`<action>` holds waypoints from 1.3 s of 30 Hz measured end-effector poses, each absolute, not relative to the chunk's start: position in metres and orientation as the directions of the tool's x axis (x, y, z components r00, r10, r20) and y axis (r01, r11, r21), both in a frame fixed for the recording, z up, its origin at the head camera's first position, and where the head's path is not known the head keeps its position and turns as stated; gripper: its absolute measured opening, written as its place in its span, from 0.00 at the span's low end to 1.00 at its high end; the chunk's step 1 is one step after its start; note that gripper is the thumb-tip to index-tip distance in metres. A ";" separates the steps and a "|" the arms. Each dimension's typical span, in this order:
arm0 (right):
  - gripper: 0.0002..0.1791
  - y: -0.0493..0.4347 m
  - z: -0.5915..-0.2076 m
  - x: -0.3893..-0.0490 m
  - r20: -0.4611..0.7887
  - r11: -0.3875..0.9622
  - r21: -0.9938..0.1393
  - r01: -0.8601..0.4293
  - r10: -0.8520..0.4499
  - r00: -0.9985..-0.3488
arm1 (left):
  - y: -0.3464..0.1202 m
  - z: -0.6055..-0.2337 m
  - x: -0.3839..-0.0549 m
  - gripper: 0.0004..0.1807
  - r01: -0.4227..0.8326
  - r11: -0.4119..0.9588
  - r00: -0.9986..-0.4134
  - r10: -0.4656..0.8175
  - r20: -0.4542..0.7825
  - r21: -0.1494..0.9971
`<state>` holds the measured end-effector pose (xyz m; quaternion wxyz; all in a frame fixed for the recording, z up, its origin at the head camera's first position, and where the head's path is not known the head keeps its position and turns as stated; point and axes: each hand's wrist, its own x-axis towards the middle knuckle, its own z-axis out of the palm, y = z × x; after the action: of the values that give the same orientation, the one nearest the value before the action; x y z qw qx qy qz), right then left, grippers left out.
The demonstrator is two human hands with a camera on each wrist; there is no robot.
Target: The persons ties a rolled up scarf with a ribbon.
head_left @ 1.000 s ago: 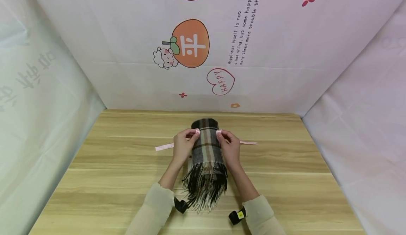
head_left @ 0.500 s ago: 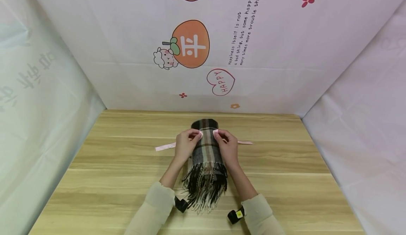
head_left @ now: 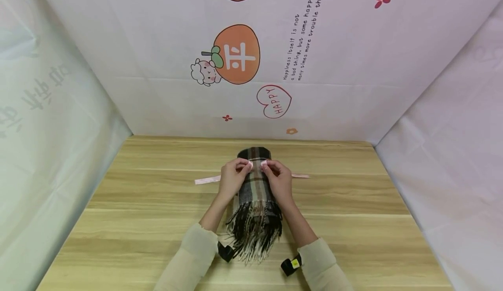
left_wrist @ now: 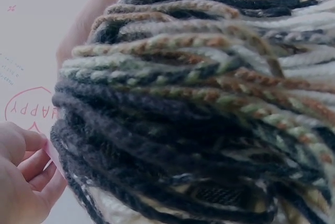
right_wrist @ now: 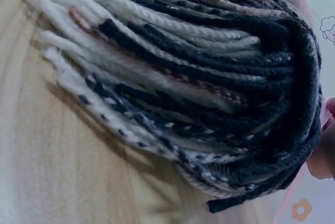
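Note:
A rolled plaid scarf (head_left: 254, 190) in black, grey, cream and brown lies lengthwise on the table, its fringe (head_left: 254, 234) toward the person. Pink ribbon (head_left: 207, 180) comes up at both sides of the roll. Near the far end, my left hand (head_left: 231, 179) pinches it from the left and my right hand (head_left: 281, 181) pinches it from the right, a small gap between them over the scarf. The tails stick out past each hand. Fringe strands (left_wrist: 183, 88) fill most of the left wrist view; the right wrist view likewise shows mostly fringe (right_wrist: 172, 72). Ribbon under the roll is hidden.
The wood-grain table (head_left: 346, 203) ends at a printed white cloth backdrop (head_left: 334, 107). White cloth also hangs on the left (head_left: 47, 151) and right sides. Black camera straps (head_left: 291, 265) at the wrists hang close to the fringe.
Both hands have moved inward over the scarf, bringing the pinched ribbon parts closer together. The ribbon tails have shifted inward too, while the scarf stays in place.

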<state>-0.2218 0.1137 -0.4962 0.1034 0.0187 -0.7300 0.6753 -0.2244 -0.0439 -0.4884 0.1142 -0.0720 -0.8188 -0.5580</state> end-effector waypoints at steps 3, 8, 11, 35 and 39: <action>0.09 0.113 -0.499 -0.224 0.194 0.088 -0.979 -0.185 0.106 -0.975 | -0.043 -0.488 -0.225 0.08 0.245 0.352 -0.965 -0.005 0.263 0.903; 0.08 0.112 -0.499 -0.225 0.220 0.123 -0.971 -0.207 0.108 -0.970 | -0.041 -0.488 -0.226 0.08 0.248 0.343 -0.965 0.006 0.263 0.906; 0.09 0.112 -0.498 -0.225 0.211 0.142 -0.971 -0.194 0.113 -0.971 | -0.041 -0.488 -0.227 0.07 0.247 0.347 -0.965 0.005 0.261 0.905; 0.09 0.106 -0.463 -0.209 0.173 0.156 -0.974 -0.162 0.063 -0.983 | -0.040 -0.491 -0.230 0.04 0.271 0.323 -0.960 0.026 0.278 0.907; 0.09 0.106 -0.464 -0.210 0.177 0.153 -0.974 -0.167 0.057 -0.983 | -0.041 -0.492 -0.231 0.03 0.279 0.335 -0.958 0.032 0.285 0.900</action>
<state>-0.2099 0.1058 -0.4641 0.0860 0.0365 -0.7543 0.6498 -0.2305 -0.0410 -0.4916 0.1088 -0.0958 -0.8099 -0.5684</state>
